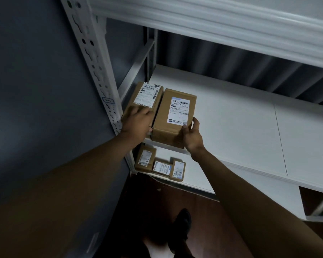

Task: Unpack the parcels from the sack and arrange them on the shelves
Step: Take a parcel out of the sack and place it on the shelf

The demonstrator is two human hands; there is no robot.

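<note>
Right hand (191,134) grips the near right corner of a labelled parcel (173,118) lying lengthwise into the shelf (231,116); left hand (138,121) rests, apparently loosely curled, on the neighbouring parcel (145,98) touching its left side.

Dim, murky light, dark vignetted corners, wide-angle bending, soft blur

Both forearms are bare, with no sleeves, watch or rings showing on the left hand (137,121) or the right hand (191,135). Below, a dark shoe (181,228) shows, with dark trouser legs above it.
</note>
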